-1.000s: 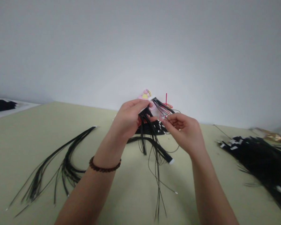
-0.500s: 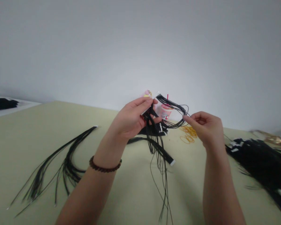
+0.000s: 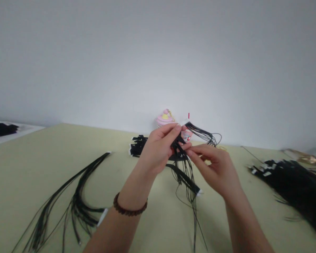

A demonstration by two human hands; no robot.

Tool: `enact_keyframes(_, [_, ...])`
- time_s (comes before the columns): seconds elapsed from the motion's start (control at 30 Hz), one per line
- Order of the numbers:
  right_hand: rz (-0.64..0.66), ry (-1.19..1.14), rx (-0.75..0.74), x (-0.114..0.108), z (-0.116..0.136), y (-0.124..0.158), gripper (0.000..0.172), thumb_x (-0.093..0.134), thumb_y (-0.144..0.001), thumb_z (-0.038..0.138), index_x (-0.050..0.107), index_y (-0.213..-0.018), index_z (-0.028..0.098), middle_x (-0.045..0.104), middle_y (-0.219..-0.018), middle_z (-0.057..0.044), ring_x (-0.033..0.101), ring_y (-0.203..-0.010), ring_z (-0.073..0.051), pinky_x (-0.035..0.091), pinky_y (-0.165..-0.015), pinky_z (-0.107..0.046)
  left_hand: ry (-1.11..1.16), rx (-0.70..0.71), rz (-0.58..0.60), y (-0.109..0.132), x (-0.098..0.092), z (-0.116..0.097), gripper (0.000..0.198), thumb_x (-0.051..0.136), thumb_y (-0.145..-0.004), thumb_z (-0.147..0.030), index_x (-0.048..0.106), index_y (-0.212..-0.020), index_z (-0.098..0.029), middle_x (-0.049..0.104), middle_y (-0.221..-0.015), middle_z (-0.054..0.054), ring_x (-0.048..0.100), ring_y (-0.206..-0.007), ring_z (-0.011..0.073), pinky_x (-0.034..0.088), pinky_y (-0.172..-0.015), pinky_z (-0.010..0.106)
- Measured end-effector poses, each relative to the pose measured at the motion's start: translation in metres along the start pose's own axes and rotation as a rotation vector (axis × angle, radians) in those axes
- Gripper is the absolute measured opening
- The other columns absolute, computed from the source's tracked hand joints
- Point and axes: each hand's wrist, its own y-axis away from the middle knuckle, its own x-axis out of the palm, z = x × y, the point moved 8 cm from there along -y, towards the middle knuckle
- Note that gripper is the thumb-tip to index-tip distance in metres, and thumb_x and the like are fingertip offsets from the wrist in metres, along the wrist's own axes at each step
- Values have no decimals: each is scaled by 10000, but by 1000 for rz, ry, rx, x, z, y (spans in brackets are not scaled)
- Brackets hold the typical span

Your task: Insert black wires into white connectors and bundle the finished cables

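Moved: right hand back in, now beside left hand
Hands: together, both pinching black cord bundle
Beyond hands: pink cupcake ornament

You're looking at smooth, faintly glossy black cords, a matt pale-green table, a glossy pink plastic cupcake charm and a bumpy brown beaded bracelet.

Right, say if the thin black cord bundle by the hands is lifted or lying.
Lifted: the left hand pinches the cord bundle above the pale green tabletop.
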Motion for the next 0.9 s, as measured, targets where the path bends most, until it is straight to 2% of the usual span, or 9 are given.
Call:
enact_keyframes(0.07, [44,-28,-22,12,1,-2,171,573,-890,212,735,-860,169,750,-816,-35,665,-693,-145,497,-577,-238,-14,13,11,1,1,-1,117,744,-756,-234,705,-759,-124,640,-721,4,590,-639,87,591,-651,248])
enact_keyframes(0.17, [24,-71,-46,16,2,-5,168,568,-894,202,728,-859,164,758,-844,-33,673,-706,-140,497,-584,-232,-44,81,22,2,0,-7,142,767,-734,-264,711,-761,-136,652,-732,-3,594,-657,88,582,-664,244])
enact_keyframes(0.47, [-115,-72,-208,7,21,0,79,641,-832,126,707,-791,143,761,-865,-48,637,-633,-98,473,-537,-204,-186,211,77,5,5,-20,125,726,-784,-298,743,-811,-177,690,-764,1,625,-710,90,535,-696,207])
enact_keyframes(0.67, [-155,-36,-268,0,31,2,85,630,-816,87,706,-810,125,749,-832,-64,616,-628,-95,487,-574,-211,-150,168,111,5,9,-16,136,743,-769,-300,728,-794,-167,662,-718,-14,589,-624,66,542,-649,191])
enact_keyframes(0.77, [-166,-33,-223,-2,28,0,98,624,-813,101,699,-756,129,747,-789,-57,577,-557,-87,461,-527,-213,-102,140,117,3,8,-12,158,769,-739,-304,715,-784,-162,646,-697,-21,577,-593,66,567,-646,213])
enact_keyframes(0.9, [-97,-207,-30,5,7,-3,143,599,-853,187,735,-829,149,751,-776,-38,568,-523,-87,452,-481,-207,-68,192,79,1,5,-14,203,790,-711,-318,702,-811,-165,634,-674,-27,571,-584,74,589,-650,239])
